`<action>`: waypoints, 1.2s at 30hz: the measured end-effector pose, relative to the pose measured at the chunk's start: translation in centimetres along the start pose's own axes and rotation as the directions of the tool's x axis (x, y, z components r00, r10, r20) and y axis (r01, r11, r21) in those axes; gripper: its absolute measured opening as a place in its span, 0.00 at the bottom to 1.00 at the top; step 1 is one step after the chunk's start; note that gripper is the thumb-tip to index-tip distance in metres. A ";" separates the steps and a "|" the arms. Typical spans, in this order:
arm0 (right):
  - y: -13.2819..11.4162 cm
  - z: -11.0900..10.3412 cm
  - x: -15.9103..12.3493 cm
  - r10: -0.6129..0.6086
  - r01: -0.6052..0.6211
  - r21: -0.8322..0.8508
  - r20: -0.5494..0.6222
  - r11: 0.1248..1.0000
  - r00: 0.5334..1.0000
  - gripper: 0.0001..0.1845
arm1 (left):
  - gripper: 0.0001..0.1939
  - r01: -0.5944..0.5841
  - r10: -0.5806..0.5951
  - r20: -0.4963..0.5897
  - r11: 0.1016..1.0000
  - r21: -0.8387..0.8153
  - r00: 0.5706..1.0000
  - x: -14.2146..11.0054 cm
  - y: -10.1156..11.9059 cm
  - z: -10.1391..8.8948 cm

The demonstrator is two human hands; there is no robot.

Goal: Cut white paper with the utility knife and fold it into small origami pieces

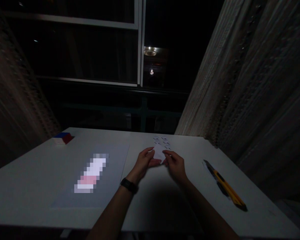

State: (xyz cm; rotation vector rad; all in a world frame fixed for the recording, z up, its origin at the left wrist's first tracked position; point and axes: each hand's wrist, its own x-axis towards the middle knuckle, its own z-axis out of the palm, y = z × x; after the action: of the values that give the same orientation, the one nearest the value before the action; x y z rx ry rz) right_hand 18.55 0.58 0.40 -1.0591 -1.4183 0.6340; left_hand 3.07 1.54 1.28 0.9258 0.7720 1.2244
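Between both hands, just above the table, is a small piece of white paper (159, 153) with straight edges and a pointed lower corner, which looks folded. My left hand (144, 160) is closed on its left side, fingers partly under it; a dark watch (129, 185) is on that wrist. My right hand (175, 163) pinches the paper's right edge between thumb and fingers. Directly beyond the paper, several small dark bluish marks (166, 143) show in two columns on the white surface. Whether they are drawn or loose pieces I cannot make out.
On the white table (155, 213), a yellow and black utility knife (228, 190) lies at the right. A pale sheet (115, 173) with a bright pixelated patch lies at the left. A blue, red and white cube (62, 138) sits far left. Curtains (205, 73) flank the dark window.
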 end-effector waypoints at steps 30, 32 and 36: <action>0.9 -0.5 0.9 0.176 -0.172 0.051 -0.091 0.984 0.980 0.23 | 0.20 -0.061 0.038 0.084 0.953 0.298 0.996 0.2 0.0 -0.2; 1.1 -0.4 1.0 0.243 -0.232 0.149 -0.058 0.961 0.968 0.24 | 0.22 -0.042 0.008 0.095 0.934 0.354 0.995 0.3 -0.1 -0.6; 1.4 0.1 0.8 0.289 -0.291 0.305 0.053 0.907 0.956 0.21 | 0.19 -0.030 -0.029 0.117 0.879 0.477 0.993 0.6 -0.5 -1.2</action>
State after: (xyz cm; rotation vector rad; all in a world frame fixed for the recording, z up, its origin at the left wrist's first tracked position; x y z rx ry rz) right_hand 18.88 1.91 -0.39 -1.0213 -1.1263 1.0422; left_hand 2.33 2.29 0.33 1.3916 0.9992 0.9782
